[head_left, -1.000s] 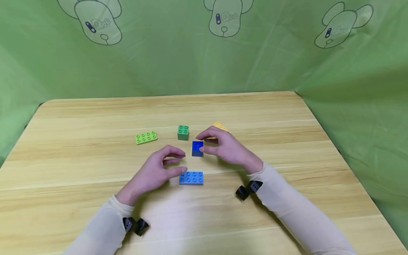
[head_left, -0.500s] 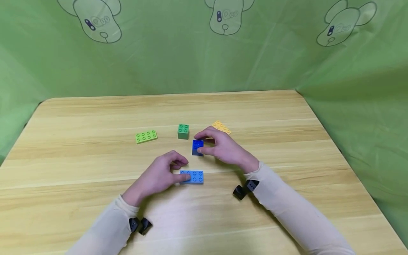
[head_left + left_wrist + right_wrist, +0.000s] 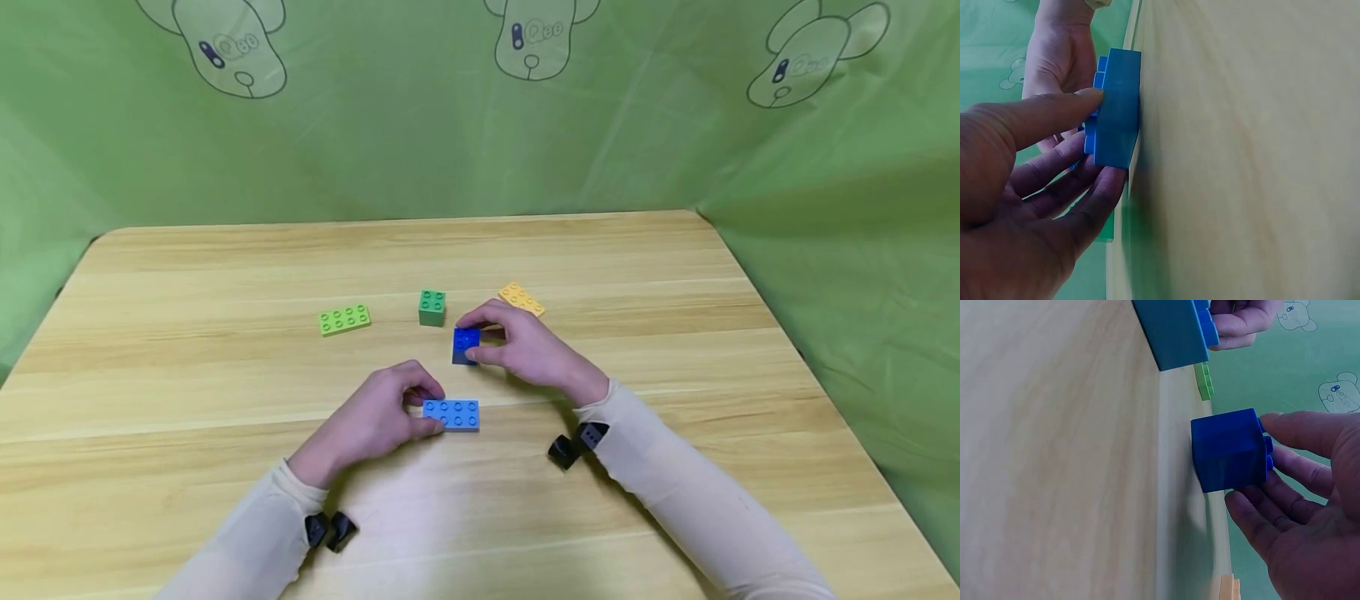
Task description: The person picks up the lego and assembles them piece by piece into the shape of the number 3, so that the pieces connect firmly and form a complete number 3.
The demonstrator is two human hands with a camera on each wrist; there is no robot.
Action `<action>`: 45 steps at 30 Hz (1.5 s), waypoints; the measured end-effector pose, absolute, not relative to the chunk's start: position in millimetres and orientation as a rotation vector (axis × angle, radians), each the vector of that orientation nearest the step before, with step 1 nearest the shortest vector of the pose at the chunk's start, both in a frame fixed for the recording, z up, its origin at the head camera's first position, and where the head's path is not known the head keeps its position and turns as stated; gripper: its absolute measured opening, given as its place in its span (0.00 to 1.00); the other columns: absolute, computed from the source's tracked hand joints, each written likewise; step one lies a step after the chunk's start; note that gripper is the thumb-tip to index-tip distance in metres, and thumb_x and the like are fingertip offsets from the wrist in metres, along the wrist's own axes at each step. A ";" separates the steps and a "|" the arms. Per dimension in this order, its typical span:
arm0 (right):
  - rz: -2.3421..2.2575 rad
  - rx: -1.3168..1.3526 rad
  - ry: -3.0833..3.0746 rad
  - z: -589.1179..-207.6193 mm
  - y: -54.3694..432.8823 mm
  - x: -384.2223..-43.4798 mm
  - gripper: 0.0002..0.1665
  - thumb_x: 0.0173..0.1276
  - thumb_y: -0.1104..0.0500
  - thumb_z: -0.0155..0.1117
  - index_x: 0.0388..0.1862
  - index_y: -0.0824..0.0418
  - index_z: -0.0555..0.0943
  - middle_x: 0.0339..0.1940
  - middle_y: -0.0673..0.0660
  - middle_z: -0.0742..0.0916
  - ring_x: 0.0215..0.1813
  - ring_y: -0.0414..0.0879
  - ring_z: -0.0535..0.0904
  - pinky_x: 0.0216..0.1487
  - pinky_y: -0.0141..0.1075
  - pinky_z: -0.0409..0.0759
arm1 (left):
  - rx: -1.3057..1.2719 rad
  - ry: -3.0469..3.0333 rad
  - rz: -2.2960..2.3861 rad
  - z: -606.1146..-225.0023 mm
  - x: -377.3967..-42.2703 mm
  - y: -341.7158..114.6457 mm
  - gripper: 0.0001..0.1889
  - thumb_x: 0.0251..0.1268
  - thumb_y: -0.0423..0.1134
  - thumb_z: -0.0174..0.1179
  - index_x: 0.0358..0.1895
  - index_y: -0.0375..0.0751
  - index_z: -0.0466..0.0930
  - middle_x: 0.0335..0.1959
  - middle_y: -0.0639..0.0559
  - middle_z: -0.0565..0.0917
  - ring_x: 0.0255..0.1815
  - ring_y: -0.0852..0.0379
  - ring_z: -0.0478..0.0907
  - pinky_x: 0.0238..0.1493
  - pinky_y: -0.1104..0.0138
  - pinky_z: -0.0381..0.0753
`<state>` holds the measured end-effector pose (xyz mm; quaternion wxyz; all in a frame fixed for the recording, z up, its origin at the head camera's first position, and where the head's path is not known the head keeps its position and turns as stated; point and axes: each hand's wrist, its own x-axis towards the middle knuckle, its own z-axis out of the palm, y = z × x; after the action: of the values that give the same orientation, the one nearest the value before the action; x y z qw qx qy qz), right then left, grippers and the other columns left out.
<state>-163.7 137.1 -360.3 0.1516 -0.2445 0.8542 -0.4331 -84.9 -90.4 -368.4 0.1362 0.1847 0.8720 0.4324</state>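
My left hand (image 3: 382, 412) holds the left end of a light blue eight-stud building brick (image 3: 459, 415), thumb at its near side and fingers at its far side. In the left wrist view the thumb meets the stud edge of this light blue brick (image 3: 1119, 106). Farther back, my right hand (image 3: 528, 346) has its thumb and fingertips at opposite sides of a dark blue square brick (image 3: 462, 346). The right wrist view shows the dark blue brick (image 3: 1229, 450) with its studs facing the palm. Both bricks stand on the table, studs up.
A dark green square brick (image 3: 431, 308) stands behind the dark blue one. To its left lies a flat lime green plate brick (image 3: 345, 320); to its right, a flat yellow-orange one (image 3: 522, 298). Green cloth (image 3: 390, 150) hangs behind the wooden table (image 3: 187, 350).
My left hand has come nearer and right, its thumb passing over the light blue brick to its near side. My right hand has shifted slightly left around the dark blue brick.
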 end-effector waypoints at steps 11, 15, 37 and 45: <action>-1.245 -0.688 2.404 -361.6 139.7 -166.7 0.19 0.66 0.65 0.67 0.57 0.61 0.80 0.53 0.54 0.79 0.56 0.48 0.77 0.61 0.41 0.75 | 0.563 2.526 1.230 -369.6 -85.0 -90.5 0.15 0.51 0.36 0.76 0.42 0.42 0.85 0.38 0.58 0.80 0.40 0.58 0.76 0.45 0.64 0.79; -1.255 -0.718 2.394 -356.0 141.0 -166.6 0.19 0.67 0.65 0.67 0.56 0.60 0.80 0.52 0.52 0.80 0.56 0.47 0.77 0.61 0.40 0.75 | 0.565 2.524 1.230 -368.9 -85.0 -91.0 0.15 0.52 0.36 0.76 0.42 0.41 0.85 0.38 0.57 0.80 0.40 0.58 0.77 0.46 0.63 0.79; -1.274 -0.922 2.355 -336.8 150.5 -153.3 0.19 0.65 0.65 0.70 0.55 0.60 0.81 0.51 0.51 0.82 0.54 0.45 0.77 0.61 0.43 0.76 | 0.576 2.519 1.200 -367.9 -87.8 -92.0 0.15 0.52 0.37 0.76 0.43 0.41 0.85 0.36 0.57 0.79 0.38 0.57 0.76 0.43 0.65 0.79; -1.244 -0.981 2.351 -331.5 148.0 -146.7 0.19 0.65 0.63 0.70 0.55 0.59 0.81 0.51 0.49 0.82 0.53 0.44 0.78 0.59 0.43 0.77 | 0.572 2.532 1.196 -368.3 -87.5 -91.9 0.14 0.51 0.37 0.76 0.42 0.41 0.86 0.36 0.58 0.79 0.37 0.57 0.76 0.41 0.66 0.79</action>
<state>-146.7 148.0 -331.5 0.1525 -0.3419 0.8196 -0.4336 -87.5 -91.9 -368.3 0.1414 0.1982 0.8769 0.4144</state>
